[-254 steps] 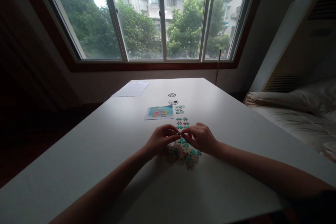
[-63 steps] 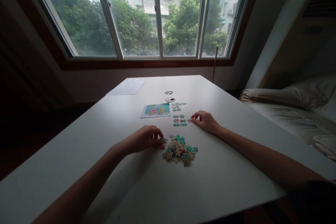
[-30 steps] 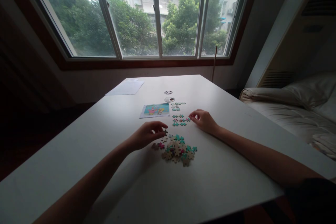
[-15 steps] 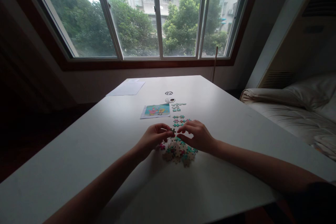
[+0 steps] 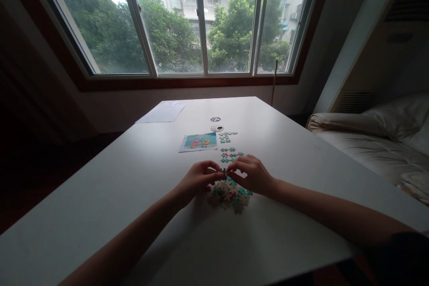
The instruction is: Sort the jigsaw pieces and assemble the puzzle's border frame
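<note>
A dark green jigsaw puzzle piece [image 5: 223,171] is pinched between the thumb and fingertips of my left hand [image 5: 197,179]. From the other side, my right hand [image 5: 252,173] closes its thumb and fingers at the right edge of the same piece. Just below both hands lies a heap of loose puzzle pieces [image 5: 229,194], some showing pale backs, others green, pink or teal. Short rows of sorted puzzle pieces [image 5: 224,155] lie beyond my fingers, partly hidden by my right hand.
Left of the rows lies a colourful cartoon picture sheet [image 5: 200,141]. Two round flat items, the nearer one a white disc [image 5: 217,128], sit further back. White paper [image 5: 162,112] lies at the table's far left. A pale sofa [image 5: 362,129] stands on the right.
My right fingertips have come in to the puzzle piece and closed at its edge. My left hand has moved slightly right and down with the piece.
</note>
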The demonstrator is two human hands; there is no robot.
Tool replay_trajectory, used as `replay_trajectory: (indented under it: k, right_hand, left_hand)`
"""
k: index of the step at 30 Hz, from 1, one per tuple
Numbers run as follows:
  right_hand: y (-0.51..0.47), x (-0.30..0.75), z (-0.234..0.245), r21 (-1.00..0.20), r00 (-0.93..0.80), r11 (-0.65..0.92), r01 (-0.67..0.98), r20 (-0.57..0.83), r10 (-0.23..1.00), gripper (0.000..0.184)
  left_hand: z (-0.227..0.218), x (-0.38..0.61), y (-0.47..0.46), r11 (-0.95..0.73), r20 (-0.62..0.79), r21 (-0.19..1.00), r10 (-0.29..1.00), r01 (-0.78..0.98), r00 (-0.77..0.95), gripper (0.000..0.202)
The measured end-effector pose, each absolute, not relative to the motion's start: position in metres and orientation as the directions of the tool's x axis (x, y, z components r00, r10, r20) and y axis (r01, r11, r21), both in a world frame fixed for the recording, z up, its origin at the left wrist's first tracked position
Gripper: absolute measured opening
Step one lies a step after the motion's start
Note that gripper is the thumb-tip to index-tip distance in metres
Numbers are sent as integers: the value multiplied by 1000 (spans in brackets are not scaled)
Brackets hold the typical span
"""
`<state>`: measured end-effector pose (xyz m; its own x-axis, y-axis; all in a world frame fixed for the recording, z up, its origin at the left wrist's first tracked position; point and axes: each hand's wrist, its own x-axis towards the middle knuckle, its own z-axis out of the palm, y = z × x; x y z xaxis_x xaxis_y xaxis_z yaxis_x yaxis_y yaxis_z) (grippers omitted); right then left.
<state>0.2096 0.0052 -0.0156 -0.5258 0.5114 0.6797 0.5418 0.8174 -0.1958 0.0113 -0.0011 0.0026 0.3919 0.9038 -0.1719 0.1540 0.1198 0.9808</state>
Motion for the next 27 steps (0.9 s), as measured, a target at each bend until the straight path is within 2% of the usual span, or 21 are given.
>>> replay_trajectory:
  k: [4, 8, 10, 12, 14, 17, 20, 27]
  right_hand:
    - [7, 211, -15, -157, -536, 829, 537, 696, 478, 12]
    - [16, 221, -13, -137, -507, 820, 556, 726, 465, 11]
    - [26, 231, -15, -134, -479, 805, 579, 743, 468, 10]
    - [36, 242, -19, -137, -449, 785, 604, 755, 478, 11]
    - [46, 251, -24, -165, -408, 756, 633, 759, 508, 11]
    - [52, 257, -31, -259, -327, 707, 658, 747, 578, 10]
    - [53, 257, -34, -323, -303, 692, 646, 724, 620, 10]
    - [54, 256, -37, -344, -301, 677, 651, 702, 646, 13]
  left_hand:
    - [1, 12, 1, 72, -145, 980, 900, 188, 410, 35]
    - [-1, 1, 10, -109, -3, 966, 902, 233, 432, 34]
    - [-1, -10, 15, -246, 81, 911, 893, 330, 442, 29]
    - [2, -21, 19, -377, 124, 790, 871, 484, 475, 22]
    - [7, -32, 20, -454, 108, 669, 843, 589, 528, 20]
    - [15, -41, 19, -496, -7, 554, 800, 669, 600, 21]
    - [18, -45, 18, -504, -119, 505, 763, 700, 635, 27]
    - [15, -51, 20, -509, -133, 429, 781, 746, 610, 33]
